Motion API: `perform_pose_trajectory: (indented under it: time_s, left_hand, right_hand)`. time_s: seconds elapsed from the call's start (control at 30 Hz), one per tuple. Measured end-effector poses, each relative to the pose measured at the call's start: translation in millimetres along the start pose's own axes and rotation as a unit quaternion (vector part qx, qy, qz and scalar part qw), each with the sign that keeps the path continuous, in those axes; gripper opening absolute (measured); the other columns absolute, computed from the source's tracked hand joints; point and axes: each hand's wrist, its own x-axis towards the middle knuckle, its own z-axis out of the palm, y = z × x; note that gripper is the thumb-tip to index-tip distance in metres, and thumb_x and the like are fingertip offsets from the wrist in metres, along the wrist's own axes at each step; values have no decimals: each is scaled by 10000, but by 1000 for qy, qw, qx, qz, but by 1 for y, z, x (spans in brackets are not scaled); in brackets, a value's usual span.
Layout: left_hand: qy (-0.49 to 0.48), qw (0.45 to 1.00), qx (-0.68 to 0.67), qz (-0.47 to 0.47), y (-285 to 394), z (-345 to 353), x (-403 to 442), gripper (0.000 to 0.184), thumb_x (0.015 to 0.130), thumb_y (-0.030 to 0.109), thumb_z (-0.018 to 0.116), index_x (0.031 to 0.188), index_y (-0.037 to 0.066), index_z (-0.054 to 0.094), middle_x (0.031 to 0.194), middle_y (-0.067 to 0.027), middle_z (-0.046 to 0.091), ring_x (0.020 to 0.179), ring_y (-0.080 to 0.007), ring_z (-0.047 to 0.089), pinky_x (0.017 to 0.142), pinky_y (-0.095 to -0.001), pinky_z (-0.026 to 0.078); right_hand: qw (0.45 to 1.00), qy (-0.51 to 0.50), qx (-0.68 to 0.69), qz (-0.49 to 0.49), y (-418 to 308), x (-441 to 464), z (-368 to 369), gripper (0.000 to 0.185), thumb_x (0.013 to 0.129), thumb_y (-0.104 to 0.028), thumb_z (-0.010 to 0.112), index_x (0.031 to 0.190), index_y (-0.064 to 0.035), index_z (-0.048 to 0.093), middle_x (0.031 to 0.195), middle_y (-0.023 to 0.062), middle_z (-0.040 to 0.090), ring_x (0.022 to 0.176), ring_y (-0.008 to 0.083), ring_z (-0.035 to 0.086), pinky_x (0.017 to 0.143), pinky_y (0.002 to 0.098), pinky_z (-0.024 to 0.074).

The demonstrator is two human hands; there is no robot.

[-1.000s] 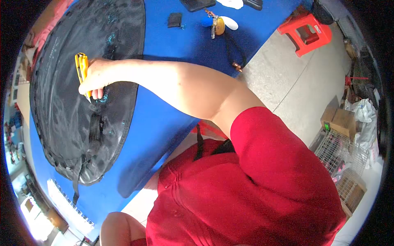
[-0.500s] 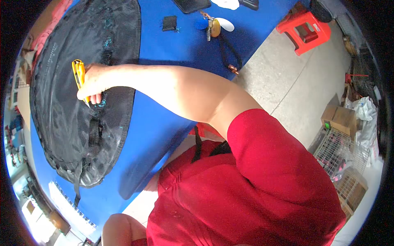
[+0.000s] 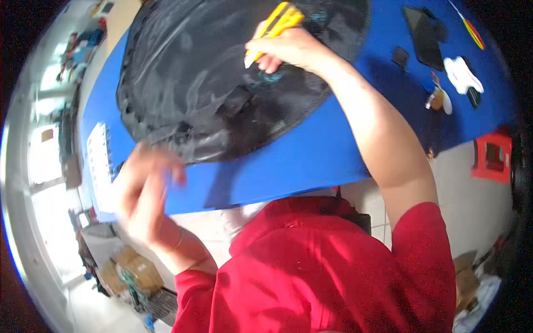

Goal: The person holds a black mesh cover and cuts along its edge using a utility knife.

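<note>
My right hand (image 3: 300, 50) is closed around a yellow box cutter (image 3: 284, 20), its pale tip pointing down at the black fabric. That fabric is a large rounded black piece (image 3: 183, 66) with a mesh border, spread over the blue table (image 3: 266, 172). Teal thread bits (image 3: 267, 77) show on the border just below my right fingers. A black strap patch (image 3: 234, 101) lies closer to me on the same piece. My left hand (image 3: 145, 191) is raised by the fabric's near left edge, smeared by motion, so its fingers are unclear.
On the table's right lie a small black square (image 3: 400, 57), a black phone-like slab (image 3: 425, 47), a white object (image 3: 463, 75), a key bunch (image 3: 438, 100) and a red-yellow handled tool (image 3: 473, 33). A white spiral-bound pad (image 3: 99, 161) sits at the left edge; a red stool (image 3: 492, 155) stands right.
My view has swung left, so the fabric and table appear shifted right. My left hand has come into view near the fabric's edge. The box cutter stays in my right hand.
</note>
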Motion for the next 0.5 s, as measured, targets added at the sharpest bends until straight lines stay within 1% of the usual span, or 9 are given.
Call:
perform_pose_trajectory:
  time_s: [0.03,0.07,0.1,0.13,0.2,0.3,0.37,0.43,0.5]
  left_hand:
    - [-47,988,57,-136,-7,4,19,118,947,63,679,1004,-40,687,881,-67,686,762,-157,614,715,-229,467]
    - [-37,978,179,-102,-43,1,23,106,973,59,671,1033,-26,689,957,-58,687,790,-124,618,724,-239,482]
    - [-37,951,301,-54,-67,0,25,142,995,94,653,1085,-7,697,1038,-70,695,829,-152,648,736,-251,505]
    - [-26,947,311,-75,-89,-5,23,205,990,141,678,1137,-1,700,1185,-117,690,985,-239,675,839,-321,536]
    - [-83,920,384,14,-117,-16,21,307,980,226,700,1192,3,693,1315,-172,654,1208,-349,620,1013,-423,500]
    - [-189,932,307,-29,-133,-26,15,455,988,348,691,1312,31,653,1463,-166,573,1410,-361,497,1138,-441,417]
    - [-227,921,318,-11,-140,-30,19,466,975,337,704,1319,28,645,1468,-175,566,1417,-382,484,1151,-447,402]
    - [-214,921,324,-23,-146,-31,17,445,961,306,717,1301,27,650,1457,-180,573,1415,-393,483,1144,-448,411]
    - [-216,930,298,-18,-156,-33,19,316,952,263,711,1179,42,690,1429,-179,586,1401,-408,475,1161,-480,379]
  right_hand:
    - [1000,6,-12,-3,-1,-2,0,217,980,-264,692,967,-48,698,904,91,748,699,141,707,603,263,596]
    - [1000,9,-16,-15,-4,-7,0,232,980,-284,693,961,-53,699,900,82,746,717,134,707,633,255,594]
    - [1000,16,-5,-13,0,-5,-2,309,932,-311,727,1000,-10,739,886,97,755,715,160,727,618,274,610]
    - [1000,22,-9,-4,-1,-6,-1,309,933,-314,727,1004,-15,739,886,94,753,714,157,725,622,274,611]
    - [1000,23,-4,-10,-1,-7,-3,316,934,-324,730,1015,-19,738,892,90,752,715,149,721,631,278,613]
    - [999,35,-10,9,-7,-9,-1,318,945,-321,727,1026,-14,730,892,91,747,726,147,717,638,287,615]
    - [999,33,-4,9,-9,-12,0,236,970,-307,714,979,-73,682,880,62,727,707,98,692,625,238,583]
    - [999,35,-20,6,-10,-12,0,234,977,-306,711,985,-73,696,872,62,726,708,83,692,637,228,589]
    - [999,37,-24,0,-12,-14,0,228,982,-301,711,991,-73,707,871,60,724,717,79,692,650,228,595]
